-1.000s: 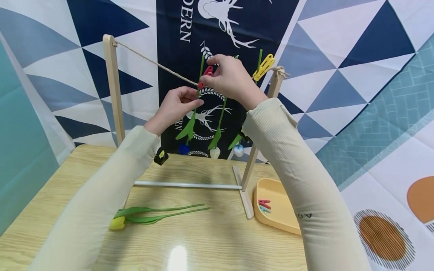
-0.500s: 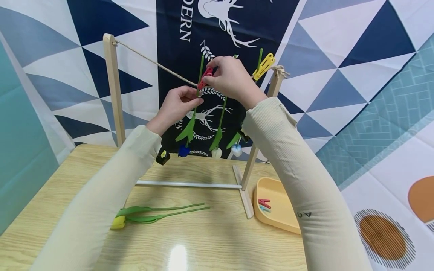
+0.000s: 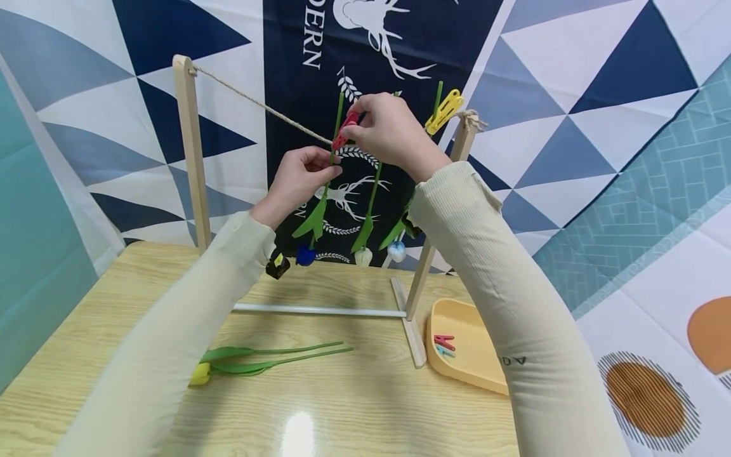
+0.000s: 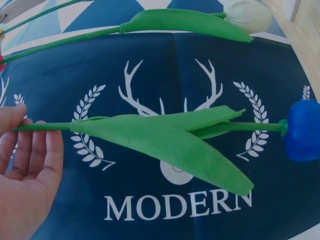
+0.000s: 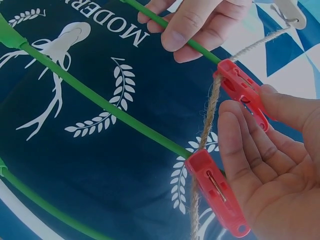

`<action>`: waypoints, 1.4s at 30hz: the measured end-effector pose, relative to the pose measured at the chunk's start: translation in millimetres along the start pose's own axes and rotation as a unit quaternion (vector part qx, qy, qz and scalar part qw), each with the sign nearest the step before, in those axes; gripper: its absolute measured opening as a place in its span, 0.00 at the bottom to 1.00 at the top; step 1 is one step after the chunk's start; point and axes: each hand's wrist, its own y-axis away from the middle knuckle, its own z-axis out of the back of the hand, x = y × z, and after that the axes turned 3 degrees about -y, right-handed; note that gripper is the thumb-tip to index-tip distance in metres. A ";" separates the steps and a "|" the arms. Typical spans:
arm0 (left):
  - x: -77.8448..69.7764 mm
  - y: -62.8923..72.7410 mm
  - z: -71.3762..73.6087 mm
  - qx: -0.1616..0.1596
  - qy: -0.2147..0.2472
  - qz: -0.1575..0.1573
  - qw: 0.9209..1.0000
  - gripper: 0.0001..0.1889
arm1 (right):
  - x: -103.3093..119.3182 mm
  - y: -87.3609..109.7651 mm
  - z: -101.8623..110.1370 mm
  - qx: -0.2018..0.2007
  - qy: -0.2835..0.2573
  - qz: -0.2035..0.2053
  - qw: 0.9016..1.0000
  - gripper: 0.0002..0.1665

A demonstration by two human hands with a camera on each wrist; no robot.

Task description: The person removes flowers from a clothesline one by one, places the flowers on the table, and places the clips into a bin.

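Observation:
My left hand (image 3: 299, 181) pinches the green stem of an artificial blue tulip (image 4: 304, 131), which hangs head down with its leaves (image 4: 165, 145) below the fingers. Just above, my right hand (image 3: 391, 130) holds a red clothespin (image 5: 242, 90) between thumb and fingers. That clothespin sits at the rope (image 5: 212, 107) where the blue tulip's stem crosses it. Beside it, a second red clothespin (image 5: 215, 192) clips a white tulip (image 3: 363, 256) by its stem to the rope. Farther right hangs a pale blue tulip (image 3: 396, 251), under a yellow clothespin (image 3: 444, 112).
The rope runs between two wooden posts (image 3: 193, 152), joined low down by a white rod (image 3: 320, 310). Green-stemmed yellow tulips (image 3: 200, 374) lie on the wooden table (image 3: 354, 412), partly behind the left sleeve. An orange tray (image 3: 474, 377) at right holds more clothespins (image 3: 444, 343).
Both hands stay almost in place at the rope. The hanging blue and pale blue tulip heads have swung slightly left.

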 end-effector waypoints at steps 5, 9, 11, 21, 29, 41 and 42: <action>2.3 1.5 -1.4 -0.014 0.013 0.000 1.000 0.13 | 0.1 0.6 0.1 0.001 0.007 0.003 1.000 0.16; 7.0 3.7 -0.1 -0.027 0.028 -0.001 0.999 0.14 | 0.1 1.1 -0.2 -0.002 0.011 0.008 1.000 0.15; 9.3 4.5 0.5 -0.032 0.038 0.001 0.999 0.15 | -0.4 1.5 -0.7 -0.004 0.010 0.008 1.000 0.14; 13.5 6.7 1.1 -0.037 0.079 -0.001 0.996 0.16 | -0.8 1.8 -1.5 -0.003 0.003 0.013 1.000 0.13; 12.9 8.4 2.5 -0.041 0.086 -0.009 0.995 0.15 | -0.3 4.2 -1.9 -0.017 0.008 0.024 1.000 0.13; 16.8 7.5 3.1 -0.056 0.103 -0.029 0.993 0.13 | -0.6 8.8 -0.5 -0.061 -0.017 0.009 0.998 0.13; 17.4 7.6 3.6 -0.057 0.101 -0.028 0.993 0.13 | -0.4 9.1 0.0 -0.063 -0.025 0.004 0.998 0.13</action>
